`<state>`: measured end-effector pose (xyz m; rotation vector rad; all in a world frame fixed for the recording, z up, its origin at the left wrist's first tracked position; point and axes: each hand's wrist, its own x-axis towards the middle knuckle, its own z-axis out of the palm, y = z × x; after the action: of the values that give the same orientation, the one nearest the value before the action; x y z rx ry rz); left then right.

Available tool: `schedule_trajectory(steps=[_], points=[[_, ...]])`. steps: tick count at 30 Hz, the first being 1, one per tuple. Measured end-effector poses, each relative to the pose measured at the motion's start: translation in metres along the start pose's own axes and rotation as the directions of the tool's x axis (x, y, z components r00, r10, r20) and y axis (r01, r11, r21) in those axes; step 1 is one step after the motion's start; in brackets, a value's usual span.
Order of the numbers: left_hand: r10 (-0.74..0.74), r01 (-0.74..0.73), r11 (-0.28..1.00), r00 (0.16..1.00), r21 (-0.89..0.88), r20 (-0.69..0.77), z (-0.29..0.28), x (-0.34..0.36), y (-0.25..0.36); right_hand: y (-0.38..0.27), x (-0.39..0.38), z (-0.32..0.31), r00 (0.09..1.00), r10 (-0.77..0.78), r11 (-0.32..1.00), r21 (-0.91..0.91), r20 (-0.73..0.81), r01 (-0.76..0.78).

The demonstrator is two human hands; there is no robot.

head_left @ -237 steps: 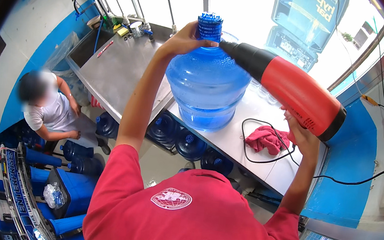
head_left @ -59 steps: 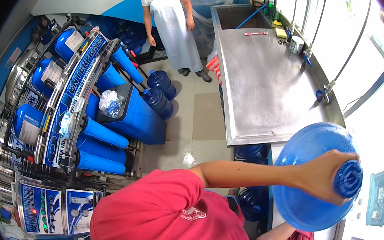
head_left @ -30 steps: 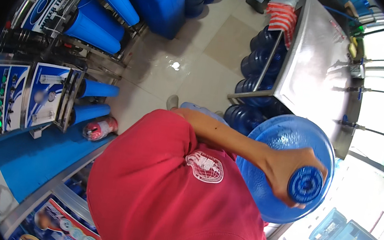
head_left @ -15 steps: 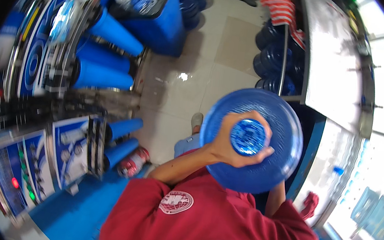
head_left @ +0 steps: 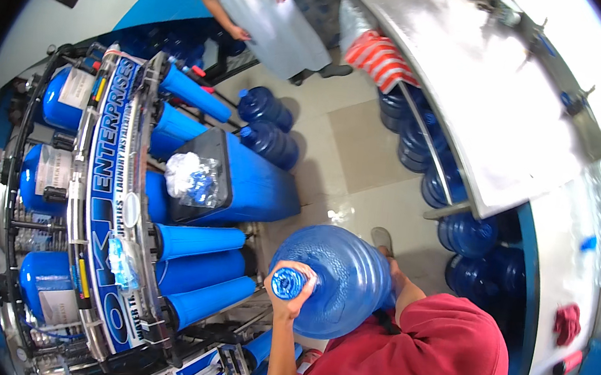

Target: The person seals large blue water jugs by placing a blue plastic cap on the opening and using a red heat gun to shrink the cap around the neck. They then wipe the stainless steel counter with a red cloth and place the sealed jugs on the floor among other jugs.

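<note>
A large round blue water jug [head_left: 338,281] lies tilted in front of my body, its neck toward the left and its base toward the right. My left hand [head_left: 288,306] is closed round the neck, just below the shiny blue top [head_left: 288,283]. At the base end, my right hand [head_left: 401,282] holds the jug; its fingers are mostly hidden behind the jug. Red sleeves cover my upper arms.
Blue filter housings [head_left: 198,302] on a metal rack stand at the left. Beside them is a blue bin [head_left: 260,186] with plastic on top. Several jugs [head_left: 469,235] sit under the metal table [head_left: 499,136]. Another person [head_left: 267,21] stands at the far end.
The jug has tipped from upright to lying tilted, its neck swinging left with my left hand. My view has turned left, and more of the other person shows.
</note>
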<state>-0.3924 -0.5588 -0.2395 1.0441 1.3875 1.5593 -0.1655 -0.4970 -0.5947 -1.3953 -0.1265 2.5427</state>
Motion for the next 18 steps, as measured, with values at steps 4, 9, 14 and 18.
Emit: schedule_trajectory(steps=[4, 9, 14, 18], points=[[0.030, -0.030, 0.999, 0.999, -0.018, 0.011, -0.014, 0.050, 0.001, -0.059, 0.045, 0.017, 1.000, 0.016, 0.997, -0.074, 0.008, -0.015], [0.038, -0.033, 0.997, 0.998, -0.070, 0.059, -0.024, 0.114, -0.016, -0.126, 0.101, 0.036, 0.999, -0.043, 0.990, -0.135, -0.024, 0.039], [0.000, -0.003, 0.998, 0.999, -0.060, -0.036, -0.070, 0.181, -0.069, -0.141, 0.142, 0.031, 0.984, -0.067, 0.992, -0.114, -0.166, 0.048], [-0.032, 0.033, 0.993, 0.999, -0.117, 0.013, -0.095, 0.229, -0.123, -0.148, 0.205, 0.018, 0.947, -0.141, 0.988, -0.095, -0.288, 0.118]])
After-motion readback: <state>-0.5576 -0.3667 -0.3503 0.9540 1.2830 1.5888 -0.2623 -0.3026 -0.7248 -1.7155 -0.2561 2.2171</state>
